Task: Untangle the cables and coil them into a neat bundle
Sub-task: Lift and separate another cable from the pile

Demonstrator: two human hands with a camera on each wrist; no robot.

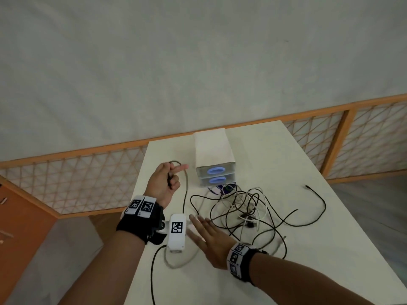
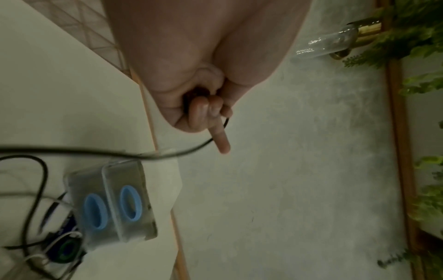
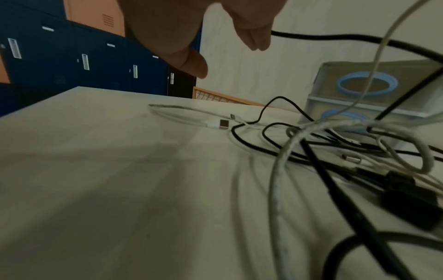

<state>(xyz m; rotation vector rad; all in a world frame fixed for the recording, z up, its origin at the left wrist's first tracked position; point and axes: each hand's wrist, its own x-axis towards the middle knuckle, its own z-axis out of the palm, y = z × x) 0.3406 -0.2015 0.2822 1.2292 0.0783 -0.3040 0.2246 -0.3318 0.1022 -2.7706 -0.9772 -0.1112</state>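
Observation:
A tangle of black, white and grey cables (image 1: pixel 246 208) lies on the white table (image 1: pixel 308 249) in front of the drawers. My left hand (image 1: pixel 174 176) is raised over the table's left edge and grips a dark grey cable (image 1: pixel 186 190), index finger straight. That cable loops over the fist and drops to the table. In the left wrist view the hand (image 2: pixel 208 111) is curled round the cable (image 2: pixel 167 155). My right hand (image 1: pixel 198 225) is flat, palm down, fingers straight, left of the tangle and holding nothing. Its wrist view shows the cable tangle (image 3: pixel 335 142) and a white USB plug (image 3: pixel 221 125).
Two stacked clear drawers with blue ring handles (image 1: pixel 215 175) stand behind the tangle, in front of a white box (image 1: pixel 212 146). One black cable end (image 1: pixel 317 194) trails right. Another black cable (image 1: pixel 152 271) hangs off the near edge. A wooden lattice rail (image 1: pixel 88 168) runs behind the table.

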